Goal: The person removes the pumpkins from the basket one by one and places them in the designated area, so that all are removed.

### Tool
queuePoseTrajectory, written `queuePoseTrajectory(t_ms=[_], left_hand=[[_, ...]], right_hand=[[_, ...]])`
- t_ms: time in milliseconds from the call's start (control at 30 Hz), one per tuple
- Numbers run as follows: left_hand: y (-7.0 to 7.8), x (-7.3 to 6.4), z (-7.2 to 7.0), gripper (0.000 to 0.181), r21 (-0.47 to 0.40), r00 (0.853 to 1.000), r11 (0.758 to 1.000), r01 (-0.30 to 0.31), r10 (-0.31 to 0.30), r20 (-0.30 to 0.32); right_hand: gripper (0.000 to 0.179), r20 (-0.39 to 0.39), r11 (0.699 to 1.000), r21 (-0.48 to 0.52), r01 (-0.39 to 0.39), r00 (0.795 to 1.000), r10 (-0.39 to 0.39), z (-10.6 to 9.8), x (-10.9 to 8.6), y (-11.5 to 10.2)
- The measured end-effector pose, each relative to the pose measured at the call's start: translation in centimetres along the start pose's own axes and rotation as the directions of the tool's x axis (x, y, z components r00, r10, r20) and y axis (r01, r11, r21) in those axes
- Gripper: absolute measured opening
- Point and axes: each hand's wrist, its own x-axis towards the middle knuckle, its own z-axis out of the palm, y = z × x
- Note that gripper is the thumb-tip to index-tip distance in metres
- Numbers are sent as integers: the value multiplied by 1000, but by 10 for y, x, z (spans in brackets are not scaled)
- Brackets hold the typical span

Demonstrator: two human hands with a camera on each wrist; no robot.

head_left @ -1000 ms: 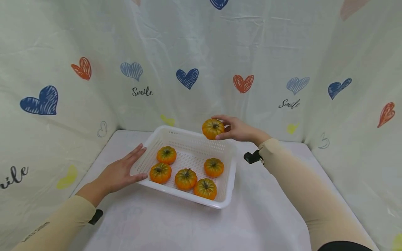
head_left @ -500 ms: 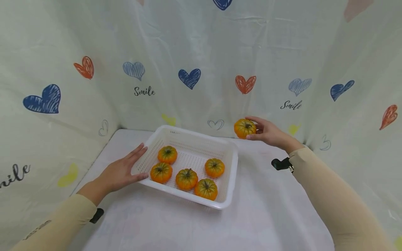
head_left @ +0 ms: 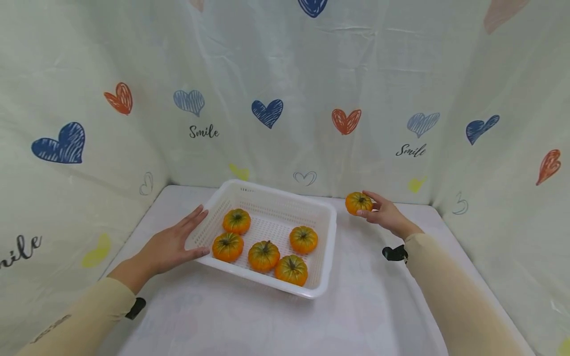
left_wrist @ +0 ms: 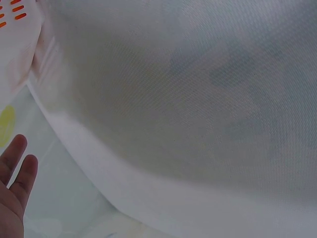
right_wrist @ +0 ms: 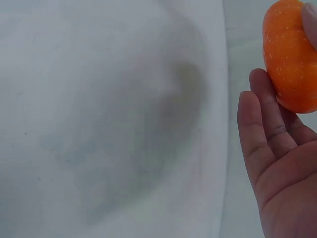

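Note:
My right hand (head_left: 386,216) grips a small orange pumpkin (head_left: 358,203) to the right of the basket, near the table's back edge. In the right wrist view the pumpkin (right_wrist: 291,59) sits between thumb and fingers, over its shadow on the cloth. My left hand (head_left: 171,245) lies with straight, spread fingers against the left end of a white plastic basket (head_left: 328,247). Several more pumpkins rest in the basket, among them one at the right (head_left: 304,240) and one at the back left (head_left: 236,221). The left wrist view shows only part of the left hand (left_wrist: 17,188).
A white cloth covers the table (head_left: 249,326). Curtains (head_left: 303,64) printed with hearts and "Smile" stand close behind the table and along both sides. Black wrist cameras (head_left: 394,253) sit under the sleeves.
My right hand has carried the pumpkin from above the basket's back rim out to the right, then lowered it toward the table. The left hand and basket stay in place.

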Motion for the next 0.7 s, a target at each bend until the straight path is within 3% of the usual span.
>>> queuePoseTrajectory(t_ms=[233,700], left_hand=[[0,-1,1,98,3,1000,1000,-4,4,-6],[3,-1,-2,97,3,1000,1000,10,-10,10]], right_hand=[[89,-19,997,-8,-76,997,76,21,9,30],[85,-54,995,-72,-62,997,59,36,14,44]])
